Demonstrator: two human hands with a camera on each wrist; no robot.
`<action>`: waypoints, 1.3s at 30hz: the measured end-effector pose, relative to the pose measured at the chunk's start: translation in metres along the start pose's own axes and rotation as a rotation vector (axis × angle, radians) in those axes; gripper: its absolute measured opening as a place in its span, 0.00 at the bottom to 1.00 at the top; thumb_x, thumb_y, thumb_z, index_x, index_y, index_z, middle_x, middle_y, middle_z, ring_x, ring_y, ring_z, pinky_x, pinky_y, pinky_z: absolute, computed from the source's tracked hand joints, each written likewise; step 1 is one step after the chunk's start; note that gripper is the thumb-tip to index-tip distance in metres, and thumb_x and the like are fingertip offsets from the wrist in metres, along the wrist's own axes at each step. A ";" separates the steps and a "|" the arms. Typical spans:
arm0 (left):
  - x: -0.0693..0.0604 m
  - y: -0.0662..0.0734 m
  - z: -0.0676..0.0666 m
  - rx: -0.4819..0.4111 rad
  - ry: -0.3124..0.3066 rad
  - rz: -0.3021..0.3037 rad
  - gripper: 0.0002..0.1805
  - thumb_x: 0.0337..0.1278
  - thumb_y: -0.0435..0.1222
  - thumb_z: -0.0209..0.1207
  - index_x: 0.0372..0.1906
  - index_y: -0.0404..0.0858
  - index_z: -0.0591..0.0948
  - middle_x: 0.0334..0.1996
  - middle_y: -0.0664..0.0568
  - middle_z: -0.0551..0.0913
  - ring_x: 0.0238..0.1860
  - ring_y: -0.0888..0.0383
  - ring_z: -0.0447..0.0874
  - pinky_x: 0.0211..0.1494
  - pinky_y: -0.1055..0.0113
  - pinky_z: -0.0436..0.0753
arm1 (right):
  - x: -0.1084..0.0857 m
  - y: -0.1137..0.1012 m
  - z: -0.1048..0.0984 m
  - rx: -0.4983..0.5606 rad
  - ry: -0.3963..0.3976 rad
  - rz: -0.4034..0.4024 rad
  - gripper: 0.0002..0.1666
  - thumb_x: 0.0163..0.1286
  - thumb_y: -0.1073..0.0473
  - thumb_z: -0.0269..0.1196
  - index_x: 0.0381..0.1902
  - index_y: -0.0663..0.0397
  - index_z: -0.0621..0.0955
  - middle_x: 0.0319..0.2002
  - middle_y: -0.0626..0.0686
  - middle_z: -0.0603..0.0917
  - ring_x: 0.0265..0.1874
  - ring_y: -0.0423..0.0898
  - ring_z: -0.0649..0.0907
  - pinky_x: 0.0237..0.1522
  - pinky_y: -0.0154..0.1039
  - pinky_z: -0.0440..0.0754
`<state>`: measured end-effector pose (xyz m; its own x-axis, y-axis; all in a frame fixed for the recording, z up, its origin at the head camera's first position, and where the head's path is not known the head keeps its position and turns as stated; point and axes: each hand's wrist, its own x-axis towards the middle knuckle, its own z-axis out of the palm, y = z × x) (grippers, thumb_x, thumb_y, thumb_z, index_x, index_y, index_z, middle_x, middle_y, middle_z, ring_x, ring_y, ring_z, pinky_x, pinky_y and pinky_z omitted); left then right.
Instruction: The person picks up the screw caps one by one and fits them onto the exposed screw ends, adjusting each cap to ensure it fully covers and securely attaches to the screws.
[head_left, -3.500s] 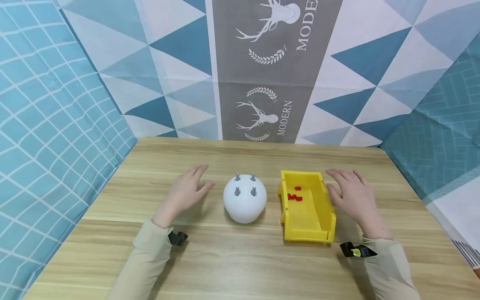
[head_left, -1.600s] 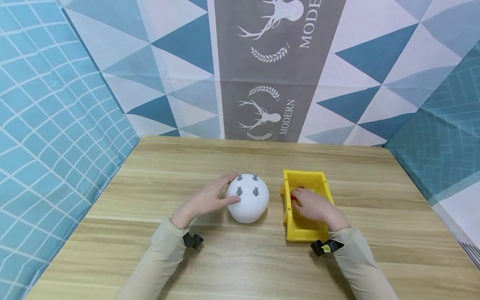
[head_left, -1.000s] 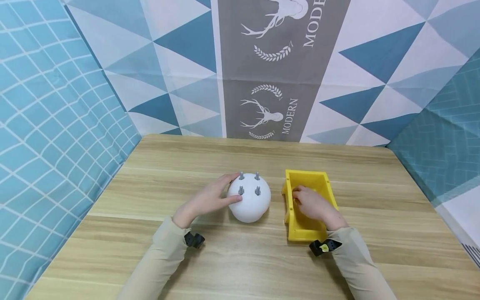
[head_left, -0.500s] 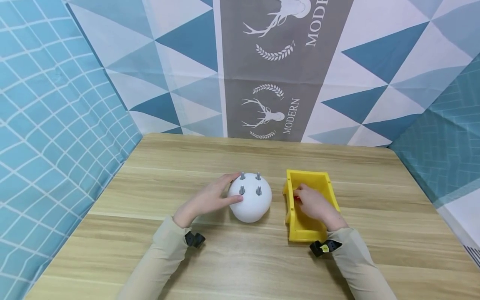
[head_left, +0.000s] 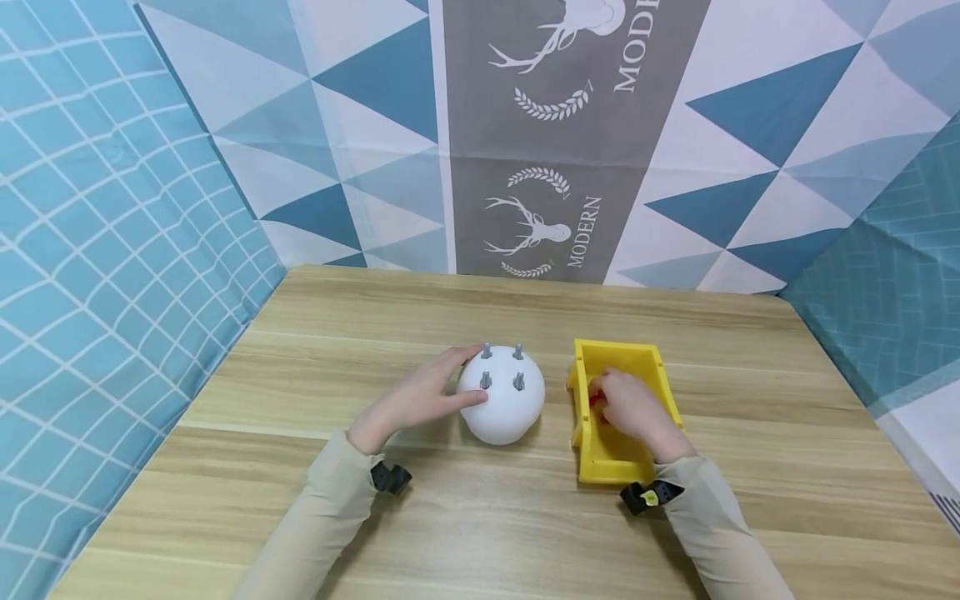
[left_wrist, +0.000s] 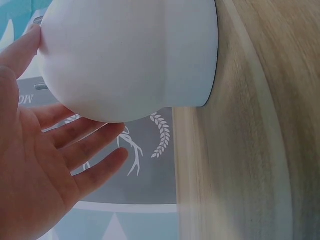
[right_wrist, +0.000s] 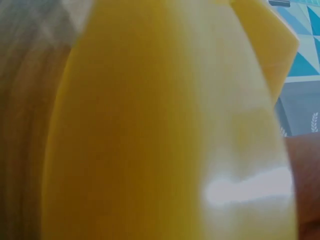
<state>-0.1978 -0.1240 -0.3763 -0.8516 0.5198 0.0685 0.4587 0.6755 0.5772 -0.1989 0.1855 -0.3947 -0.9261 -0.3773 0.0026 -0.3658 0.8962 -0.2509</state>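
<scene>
A white rounded dome (head_left: 504,421) stands on the table with several threaded metal studs (head_left: 519,382) rising from its top. My left hand (head_left: 422,393) rests against its left side, thumb and fingers spread and nearly straight. In the left wrist view the thumb touches the dome's top while the little finger stays off it. My right hand (head_left: 633,408) reaches into a yellow bin (head_left: 617,472), fingers bent down near its left wall. Small red pieces (head_left: 597,400) show at those fingertips; whether one is pinched is hidden. The bin's wall (right_wrist: 150,125) fills most of the right wrist view.
The wooden table (head_left: 480,533) reaches back to a patterned cloth wall (head_left: 517,167). Blue grid cloth (head_left: 112,250) hangs at the left and teal cloth (head_left: 885,275) at the right. The bin stands a little right of the dome.
From beside the dome my left hand has moved right onto it. The right hand has gone from outside the bin into it; lately only its fingers shift among the red pieces.
</scene>
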 end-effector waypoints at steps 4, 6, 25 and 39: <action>0.000 0.000 0.000 -0.002 0.001 0.002 0.44 0.49 0.64 0.52 0.68 0.47 0.58 0.66 0.52 0.63 0.66 0.54 0.59 0.66 0.54 0.62 | -0.002 -0.003 -0.006 0.047 -0.033 0.070 0.12 0.55 0.72 0.59 0.36 0.57 0.82 0.33 0.52 0.75 0.29 0.47 0.74 0.36 0.40 0.75; 0.000 0.000 0.000 0.000 0.002 0.002 0.44 0.49 0.64 0.52 0.68 0.47 0.58 0.66 0.52 0.63 0.66 0.54 0.59 0.66 0.54 0.62 | -0.003 -0.003 -0.008 0.052 -0.034 0.079 0.10 0.57 0.71 0.58 0.37 0.58 0.82 0.34 0.53 0.76 0.30 0.48 0.74 0.38 0.42 0.76; -0.003 0.000 0.001 -0.003 -0.005 0.003 0.46 0.46 0.63 0.55 0.69 0.47 0.57 0.66 0.51 0.62 0.66 0.53 0.60 0.65 0.53 0.64 | -0.006 -0.010 -0.037 0.031 0.061 0.082 0.05 0.65 0.69 0.53 0.36 0.62 0.77 0.29 0.54 0.77 0.24 0.46 0.74 0.30 0.40 0.76; -0.002 -0.002 -0.001 -0.047 -0.021 0.004 0.46 0.44 0.60 0.60 0.69 0.48 0.58 0.67 0.52 0.60 0.67 0.53 0.58 0.66 0.51 0.62 | -0.003 -0.029 -0.058 0.077 0.139 0.051 0.10 0.66 0.68 0.53 0.45 0.59 0.75 0.39 0.57 0.79 0.29 0.48 0.76 0.33 0.41 0.80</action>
<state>-0.1973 -0.1269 -0.3772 -0.8442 0.5333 0.0539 0.4489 0.6484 0.6149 -0.1909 0.1738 -0.3316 -0.9490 -0.2913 0.1207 -0.3151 0.8907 -0.3275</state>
